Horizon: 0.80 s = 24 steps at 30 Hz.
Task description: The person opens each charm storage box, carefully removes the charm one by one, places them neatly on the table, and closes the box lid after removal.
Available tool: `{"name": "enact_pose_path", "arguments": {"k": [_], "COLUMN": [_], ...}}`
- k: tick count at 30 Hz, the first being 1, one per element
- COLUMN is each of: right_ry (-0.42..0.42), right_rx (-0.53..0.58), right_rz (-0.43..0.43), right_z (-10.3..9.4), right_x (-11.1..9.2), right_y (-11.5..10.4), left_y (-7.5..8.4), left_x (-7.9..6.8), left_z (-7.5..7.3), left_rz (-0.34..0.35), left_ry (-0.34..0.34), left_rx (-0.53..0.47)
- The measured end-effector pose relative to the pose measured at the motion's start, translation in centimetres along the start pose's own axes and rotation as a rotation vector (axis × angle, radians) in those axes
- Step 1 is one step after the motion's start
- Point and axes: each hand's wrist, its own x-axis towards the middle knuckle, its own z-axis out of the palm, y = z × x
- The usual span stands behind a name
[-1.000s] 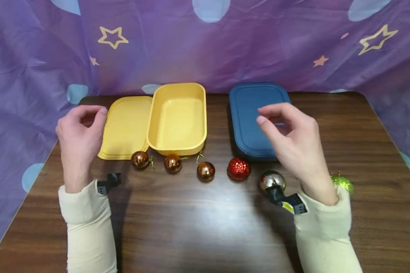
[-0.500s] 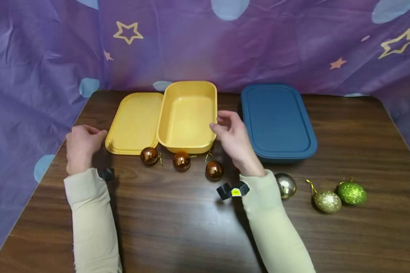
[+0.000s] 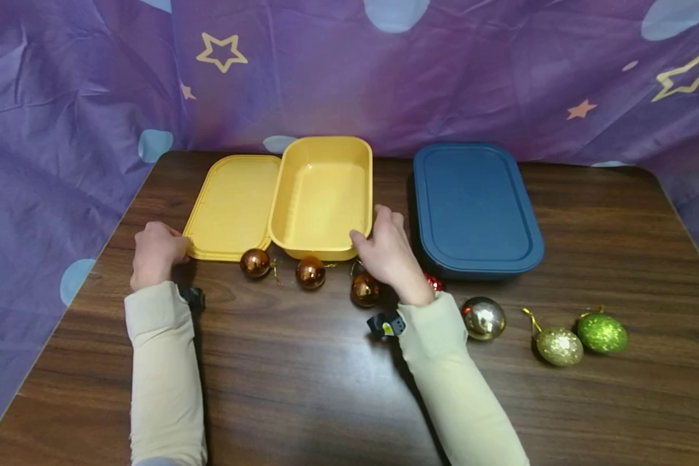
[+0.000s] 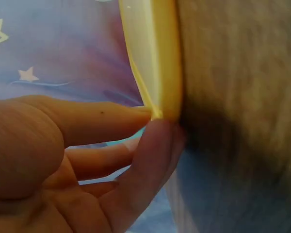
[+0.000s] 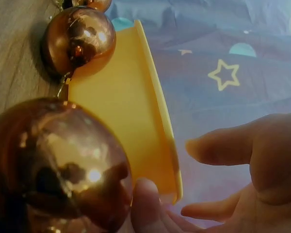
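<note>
My left hand (image 3: 158, 254) pinches the near left corner of a flat yellow lid (image 3: 230, 207); in the left wrist view, thumb and forefinger meet at the lid's edge (image 4: 166, 63). At the near right corner of an open yellow food container (image 3: 323, 191) is my right hand (image 3: 384, 249). Its thumb reaches over the rim, and other fingers are outside the wall. A gap shows between thumb and rim (image 5: 161, 109) in the right wrist view, with a fingertip against the outer wall. The container holds nothing and overlaps the lid's right edge in the head view.
Several copper baubles (image 3: 310, 272) lie before the container and lid. A red bauble (image 3: 433, 282) is partly hidden by the right wrist. Farther right are a silver bauble (image 3: 484, 318), a pale gold one (image 3: 559, 346) and a green one (image 3: 602, 332). A lidded blue container (image 3: 477, 207) stands behind.
My right hand has come left and down from over the blue lid to the yellow container's corner. My left hand has lowered onto the yellow lid's corner. The head view has shifted.
</note>
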Motion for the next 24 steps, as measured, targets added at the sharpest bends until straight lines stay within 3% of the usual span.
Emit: {"name": "enact_pose_path", "arguments": {"k": [10,17,20,24], "right_ry": [-0.037,-0.062,-0.064,-0.059], "right_rx": [-0.009,0.015,0.023,0.034], "right_rz": [-0.005,0.012,0.014,0.014], "right_z": [0.05,-0.11,-0.12,-0.13], "right_x": [0.33,0.46,0.5,0.52], "right_y": [0.46,0.57,0.59,0.62], "left_y": [-0.16,-0.3,-0.35,-0.26], "left_x": [0.37,0.71,0.86,0.99], "left_z": [0.4,0.34,0.31,0.21], "left_rz": [0.025,-0.036,-0.049,-0.046], "left_ry": [0.011,-0.002,-0.004,-0.018], "left_rx": [-0.017,-0.102,-0.25,-0.547]}}
